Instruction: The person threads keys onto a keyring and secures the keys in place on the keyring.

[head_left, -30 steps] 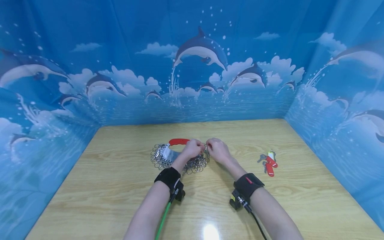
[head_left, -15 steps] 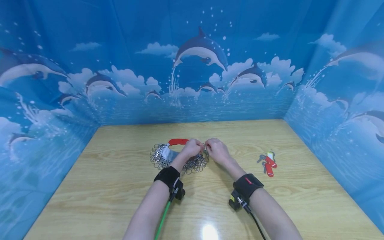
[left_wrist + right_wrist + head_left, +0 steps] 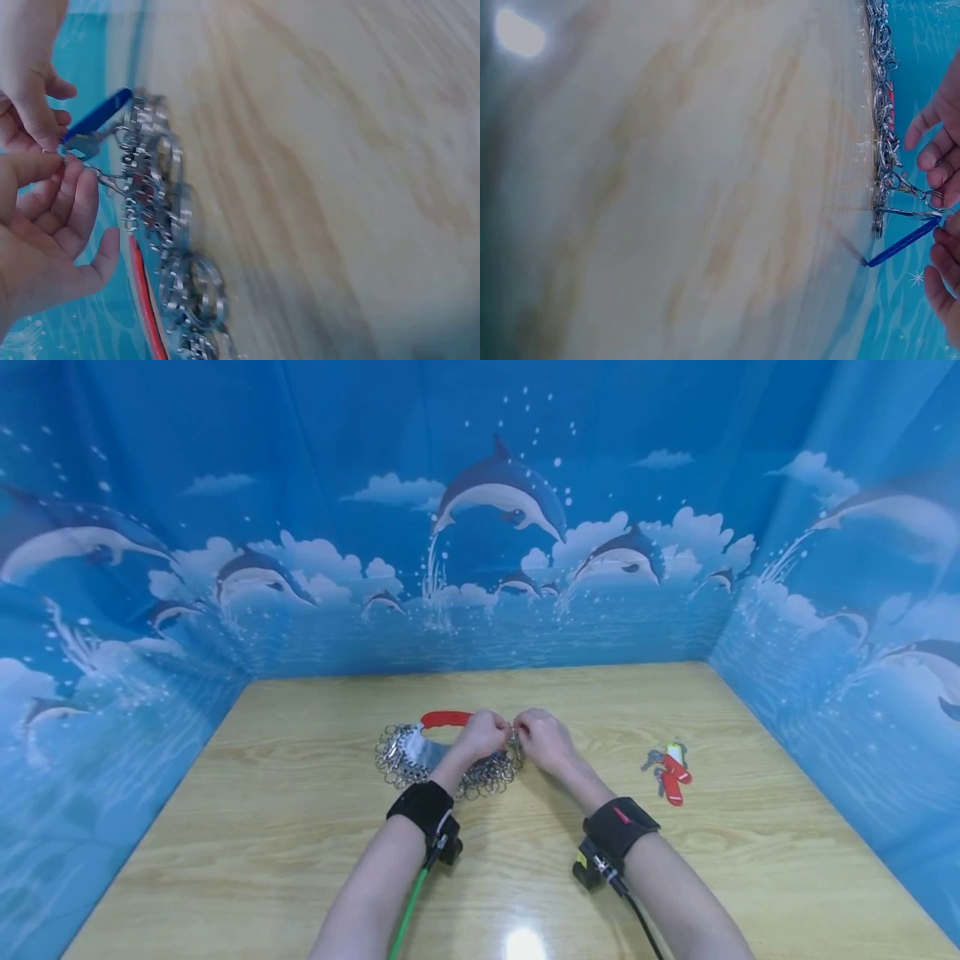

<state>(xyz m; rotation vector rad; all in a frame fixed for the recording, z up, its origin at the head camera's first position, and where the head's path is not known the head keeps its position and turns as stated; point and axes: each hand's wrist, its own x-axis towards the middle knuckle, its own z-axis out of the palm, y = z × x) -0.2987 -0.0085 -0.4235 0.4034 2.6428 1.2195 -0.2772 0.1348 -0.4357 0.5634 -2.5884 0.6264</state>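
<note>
A large metal key ring holder (image 3: pixel 420 747) with a red handle (image 3: pixel 445 718) and many split rings and clips lies on the table. At its right end, my left hand (image 3: pixel 483 732) pinches the ring of a small snap clip (image 3: pixel 110 180) hanging from the holder. My right hand (image 3: pixel 546 737) faces it, fingertips close to the left ones, pinching the end of a key (image 3: pixel 86 145) with a blue tag (image 3: pixel 904 244). The small ring between the two sets of fingertips is mostly hidden by them.
On the right of the wooden table (image 3: pixel 750 860) lie several keys with red tags (image 3: pixel 677 767) and a yellow-green one (image 3: pixel 677 749). A blue dolphin-print curtain (image 3: pixel 337 635) borders the back and sides. Cables run from both wrist cameras.
Both hands stay at the holder's right end with only slight finger movement. The head view tips up a little. The red-tagged keys have not moved.
</note>
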